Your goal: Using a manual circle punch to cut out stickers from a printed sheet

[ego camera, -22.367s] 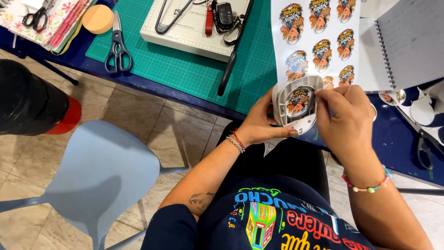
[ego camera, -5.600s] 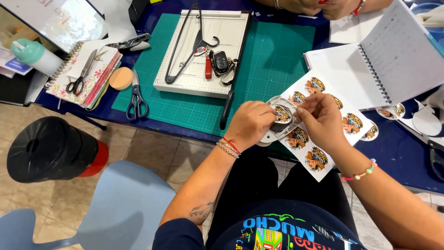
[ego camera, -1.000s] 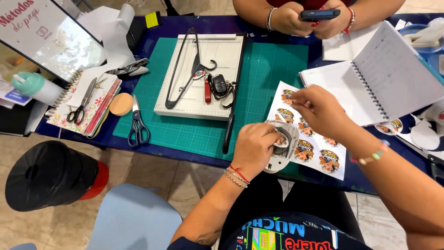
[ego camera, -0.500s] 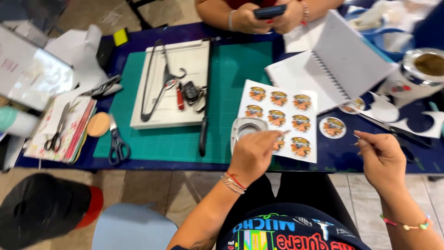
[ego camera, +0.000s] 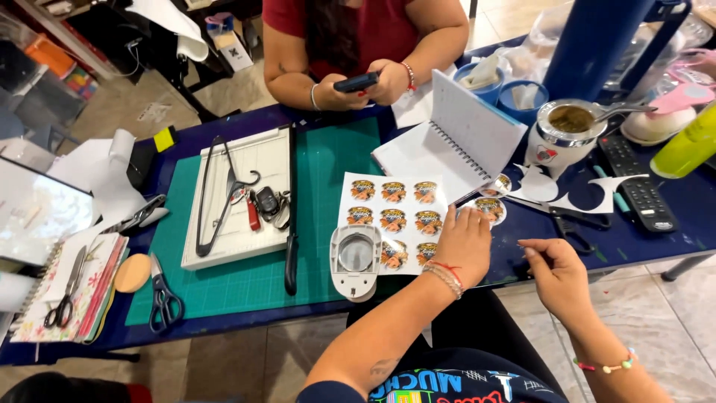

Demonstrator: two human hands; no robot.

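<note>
Left hand [ego camera: 464, 242] flat, fingers [ego camera: 468, 216] spread on the sticker sheet's [ego camera: 391, 222] right edge, gripping nothing; cut round sticker [ego camera: 488, 210] just beyond the fingertips | right hand [ego camera: 558, 275] loosely curled, empty, over the bench [ego camera: 522, 254] edge | risk: sheet may slide or crease under the palm; circle punch [ego camera: 356, 260] sits on its near left corner.

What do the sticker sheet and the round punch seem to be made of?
Sticker sheet: probably glossy paper, thin, flat, white, with printed round designs. Punch: likely hard white plastic, smooth and moulded, with a greyish round centre. The left hand rests at the sheet's edge.
</note>
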